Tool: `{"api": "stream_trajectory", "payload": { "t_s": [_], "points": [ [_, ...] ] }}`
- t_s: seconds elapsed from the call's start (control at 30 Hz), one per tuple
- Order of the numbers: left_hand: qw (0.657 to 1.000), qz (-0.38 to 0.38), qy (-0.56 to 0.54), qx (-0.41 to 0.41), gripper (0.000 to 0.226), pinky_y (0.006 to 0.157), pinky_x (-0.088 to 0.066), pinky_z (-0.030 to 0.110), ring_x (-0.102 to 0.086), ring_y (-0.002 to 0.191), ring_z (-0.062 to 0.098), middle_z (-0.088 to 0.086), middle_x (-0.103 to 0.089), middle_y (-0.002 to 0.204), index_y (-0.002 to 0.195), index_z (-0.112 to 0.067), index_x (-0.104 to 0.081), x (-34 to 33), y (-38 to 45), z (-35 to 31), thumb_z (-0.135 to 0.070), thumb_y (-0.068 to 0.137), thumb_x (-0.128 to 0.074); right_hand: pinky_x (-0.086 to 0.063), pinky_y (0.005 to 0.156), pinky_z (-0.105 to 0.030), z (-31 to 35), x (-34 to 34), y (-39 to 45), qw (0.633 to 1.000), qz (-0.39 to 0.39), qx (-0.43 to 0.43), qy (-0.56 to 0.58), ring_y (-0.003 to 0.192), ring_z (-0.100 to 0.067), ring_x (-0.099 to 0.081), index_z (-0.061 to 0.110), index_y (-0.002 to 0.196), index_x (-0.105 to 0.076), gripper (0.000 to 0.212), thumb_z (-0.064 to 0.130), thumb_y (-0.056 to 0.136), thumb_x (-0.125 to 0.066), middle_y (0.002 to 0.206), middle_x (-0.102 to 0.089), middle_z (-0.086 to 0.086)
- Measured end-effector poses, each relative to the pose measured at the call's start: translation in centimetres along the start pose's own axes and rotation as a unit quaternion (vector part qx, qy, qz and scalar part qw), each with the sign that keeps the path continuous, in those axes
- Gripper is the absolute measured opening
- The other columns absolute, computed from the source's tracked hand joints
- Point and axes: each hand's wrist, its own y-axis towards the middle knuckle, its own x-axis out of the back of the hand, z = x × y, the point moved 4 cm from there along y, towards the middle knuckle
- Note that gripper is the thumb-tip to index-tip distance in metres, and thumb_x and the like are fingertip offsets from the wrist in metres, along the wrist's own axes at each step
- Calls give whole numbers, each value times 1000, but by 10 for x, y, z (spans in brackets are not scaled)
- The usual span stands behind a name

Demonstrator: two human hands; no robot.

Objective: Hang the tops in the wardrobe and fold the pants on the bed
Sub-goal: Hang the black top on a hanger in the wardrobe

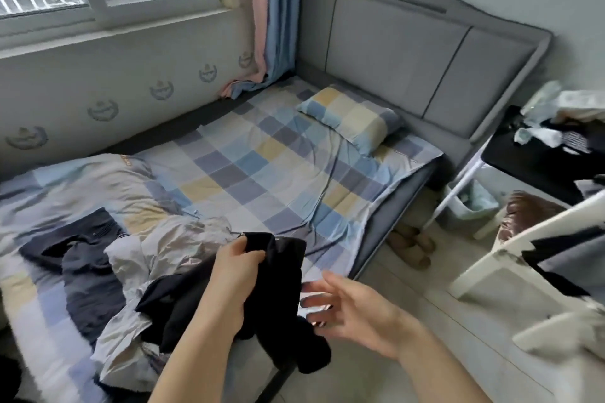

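black garment (281,275): showing solid black, no pattern
bed sheet (268,170): showing a check of blue, lavender, pale yellow and grey squares
pillow (350,118): wearing the same check in blue, yellow and white
headboard (409,69): showing plain grey with darker piping lines
curtain (275,16): hanging in pink and blue vertical bands
navy garment (85,258): lying dark navy, plain
light grey garment (163,258): showing pale grey, crumpled
wall (114,91): showing off-white with a row of grey-blue emblems
side table (537,167): showing a black top on white legs
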Motion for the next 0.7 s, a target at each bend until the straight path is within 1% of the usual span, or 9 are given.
{"api": "stream_trajectory", "payload": {
  "t_s": [0.1, 0.2, 0.3, 0.4, 0.43, 0.53, 0.57, 0.63, 0.7],
  "points": [
    [991, 79, 91, -62, 32, 60, -48, 27, -67, 63, 21, 13, -71, 72, 74, -20, -72, -48, -31, -16, 3, 86, -53, -53, 79, -38, -4, 20, -5, 973, -60, 16, 222, 83, -28, -67, 8, 115, -62, 59, 59, 89, -50, 94, -69, -14],
    [970, 138, 167, -111, 38, 66, -56, 33, -72, 71, 18, 0, -74, 72, 77, -33, -74, -95, -60, -29, -2, 89, -56, -46, 97, -40, 5, 54, -27, 942, -115, 73, 306, 117, -32, -58, 11, 126, -61, 50, 48, 92, -54, 125, -62, -16],
    [951, 182, 213, -130, 26, 76, -55, 37, -72, 76, 24, 5, -75, 76, 79, -23, -75, -133, -76, -31, -5, 88, -58, -47, 91, -37, 23, 95, -69, 929, -176, 149, 290, 109, -29, -60, 12, 127, -60, 33, 20, 98, -48, 125, -62, -15],
    [934, 238, 231, -132, 15, 74, -52, 37, -70, 73, 25, 8, -73, 78, 86, -1, -71, -180, -88, -19, -3, 87, -56, -49, 86, -37, 35, 139, -132, 914, -222, 216, 262, 104, -27, -64, 16, 117, -67, 30, 14, 97, -45, 118, -67, -11],
    [923, 263, 246, -136, 14, 69, -45, 35, -62, 68, 23, 8, -66, 74, 85, 6, -65, -201, -93, -12, -4, 86, -56, -51, 80, -35, 39, 154, -158, 909, -224, 241, 257, 98, -25, -66, 15, 111, -69, 29, 12, 96, -45, 112, -68, -10],
    [896, 324, 272, -135, 24, 61, -24, 31, -37, 57, 18, 7, -37, 63, 68, 4, -42, -263, -114, 7, -6, 85, -56, -53, 72, -29, 46, 185, -226, 906, -202, 301, 218, 88, -21, -67, 9, 105, -70, 28, 6, 94, -45, 102, -69, -12],
    [891, 343, 270, -124, 29, 61, -24, 31, -35, 57, 18, 8, -34, 63, 67, 3, -38, -284, -122, 14, -9, 85, -57, -54, 71, -27, 48, 193, -246, 909, -190, 316, 195, 84, -20, -68, 9, 103, -70, 27, 5, 94, -44, 97, -69, -11],
    [883, 374, 270, -90, 34, 61, -35, 31, -45, 59, 21, 11, -40, 63, 67, 3, -42, -319, -135, 24, -17, 87, -60, -54, 65, -23, 52, 205, -280, 914, -168, 340, 147, 76, -16, -68, 10, 93, -72, 29, 2, 93, -44, 86, -70, -7],
    [870, 398, 286, -61, 37, 66, -53, 30, -65, 62, 25, 10, -64, 64, 69, 4, -58, -360, -147, 30, -21, 97, -57, -53, 65, -20, 50, 229, -324, 910, -167, 368, 98, 73, -13, -67, 11, 87, -72, 28, 1, 91, -46, 80, -69, -5]
  ]
}}
